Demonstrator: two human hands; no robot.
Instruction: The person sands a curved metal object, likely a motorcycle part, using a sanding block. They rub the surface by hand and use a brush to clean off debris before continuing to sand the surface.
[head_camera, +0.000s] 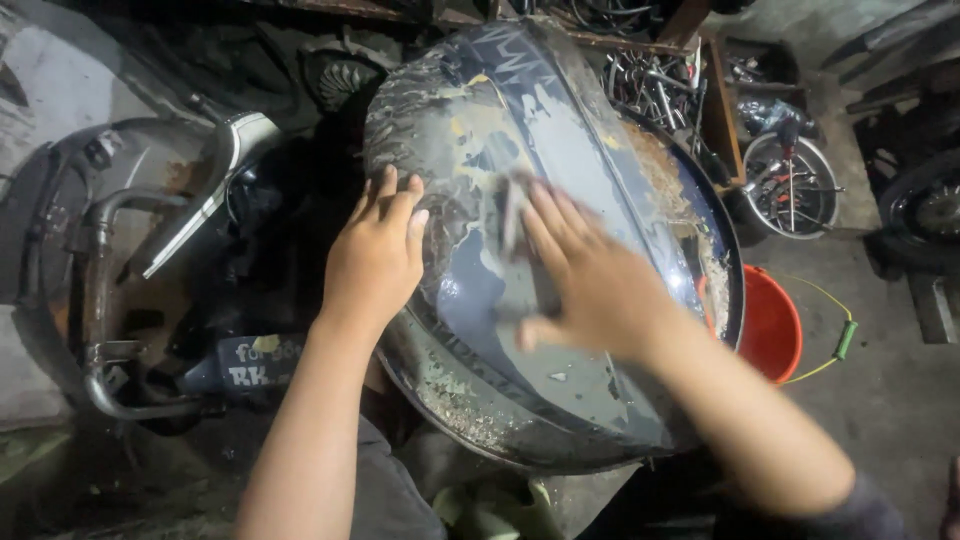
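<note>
A large rounded dark blue-grey metal panel (590, 160), wet and with flaking paint and pale filler patches, lies in front of me. My left hand (375, 255) rests flat on its left edge, fingers together, steadying it. My right hand (590, 280) is blurred with motion and presses a small grey sheet, like sandpaper (515, 215), against the middle of the panel. Only a strip of the sheet shows beyond the fingers.
A red bucket (770, 320) with a yellow-green handle stands on the concrete floor at the right. Left of the panel sits a motorcycle frame with a chrome pipe (95, 300). Wheels and spokes (790, 185) and metal parts clutter the back right.
</note>
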